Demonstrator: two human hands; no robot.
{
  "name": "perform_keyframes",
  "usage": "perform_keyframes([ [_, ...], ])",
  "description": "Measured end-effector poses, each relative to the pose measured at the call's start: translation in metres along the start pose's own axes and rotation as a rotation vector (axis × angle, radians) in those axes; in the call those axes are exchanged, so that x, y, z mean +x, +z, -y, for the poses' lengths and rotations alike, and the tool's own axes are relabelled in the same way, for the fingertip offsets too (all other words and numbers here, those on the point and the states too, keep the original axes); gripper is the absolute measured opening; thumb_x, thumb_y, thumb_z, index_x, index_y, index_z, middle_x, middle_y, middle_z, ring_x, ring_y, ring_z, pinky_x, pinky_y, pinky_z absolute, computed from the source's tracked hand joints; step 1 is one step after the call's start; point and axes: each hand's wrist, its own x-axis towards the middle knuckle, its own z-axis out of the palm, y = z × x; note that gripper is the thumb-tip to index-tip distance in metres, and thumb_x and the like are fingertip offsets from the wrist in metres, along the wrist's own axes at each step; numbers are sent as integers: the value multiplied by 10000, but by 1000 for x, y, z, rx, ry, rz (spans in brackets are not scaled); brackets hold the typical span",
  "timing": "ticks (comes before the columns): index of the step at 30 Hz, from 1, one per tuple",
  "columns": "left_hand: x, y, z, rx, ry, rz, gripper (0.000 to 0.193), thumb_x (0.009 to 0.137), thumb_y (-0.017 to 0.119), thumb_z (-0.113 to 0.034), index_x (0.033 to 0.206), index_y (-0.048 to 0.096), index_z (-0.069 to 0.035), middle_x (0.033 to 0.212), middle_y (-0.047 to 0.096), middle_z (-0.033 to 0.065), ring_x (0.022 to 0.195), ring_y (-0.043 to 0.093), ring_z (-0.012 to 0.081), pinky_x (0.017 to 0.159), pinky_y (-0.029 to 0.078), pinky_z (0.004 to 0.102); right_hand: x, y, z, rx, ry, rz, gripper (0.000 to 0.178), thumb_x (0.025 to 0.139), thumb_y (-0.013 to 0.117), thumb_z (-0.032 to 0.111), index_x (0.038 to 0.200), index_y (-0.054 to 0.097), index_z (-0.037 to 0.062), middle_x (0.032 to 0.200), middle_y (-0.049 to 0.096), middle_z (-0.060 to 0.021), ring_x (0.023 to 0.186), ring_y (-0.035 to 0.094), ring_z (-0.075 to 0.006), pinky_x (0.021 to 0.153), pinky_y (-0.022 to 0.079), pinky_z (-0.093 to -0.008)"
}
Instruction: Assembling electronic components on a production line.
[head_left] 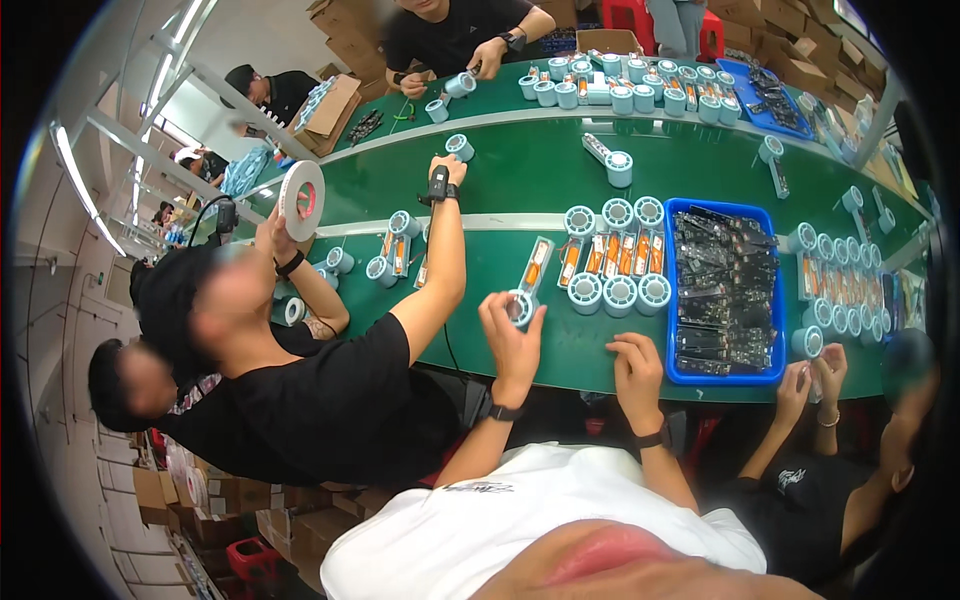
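Observation:
My left hand [512, 348] is closed around the round head of a light blue handheld fan [520, 306]. The fan's open handle points away from me and shows an orange battery inside. Over the near edge of the green table hovers my right hand [638, 372], its fingers loosely bent and apart, with nothing visible in them. Just right of that hand lies a blue tray [673, 300] filled with dark circuit boards [725, 290]. Beyond my hands stand several more light blue fans [620, 292] in two facing rows, orange batteries showing in their handles.
A green conveyor belt [520, 165] crosses beyond the table's metal rail [500, 222]. On my left a co-worker's arm [440, 270] reaches over it, the other hand near a white tape roll [303, 200]. A co-worker's hands [812, 380] work at right, beside more fans [845, 285].

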Motion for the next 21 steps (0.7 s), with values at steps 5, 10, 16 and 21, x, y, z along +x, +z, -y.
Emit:
perform_keyframes([
  [5, 17, 20, 4, 98, 3, 194, 613, 893, 850, -69, 1402, 511, -25, 1344, 535, 205, 1269, 564, 384, 1060, 500, 463, -2, 1, -2, -12, 0, -16, 185, 908, 648, -106, 993, 749, 24, 1053, 726, -136, 965, 709, -326, 801, 565, -394],
  [10, -10, 0, 5, -160, -74, 321, 710, 935, 789, -49, 1551, 437, -8, 1507, 491, 241, 1377, 537, 425, 1173, 446, 466, 1, 2, -3, 12, 10, -21, 186, 911, 648, -107, 995, 748, 26, 1040, 730, -134, 944, 707, -329, 783, 561, -375],
  [16, -41, -12, 6, 2, 88, 360, 740, 995, 717, -110, 1632, 358, 5, 1648, 427, 261, 1438, 510, 431, 1228, 387, 478, 9, 1, 22, 210, 115, 7, 291, 913, 593, -131, 1108, 753, 14, 952, 733, -159, 833, 716, -241, 711, 545, -331],
  [21, -41, -7, 8, 152, 146, 366, 785, 995, 681, -94, 1680, 305, -18, 1677, 408, 257, 1443, 498, 438, 1211, 405, 472, 112, 19, 104, 280, 40, 248, 403, 954, 568, -40, 1320, 715, 46, 715, 712, -106, 587, 659, -176, 595, 516, -314],
])
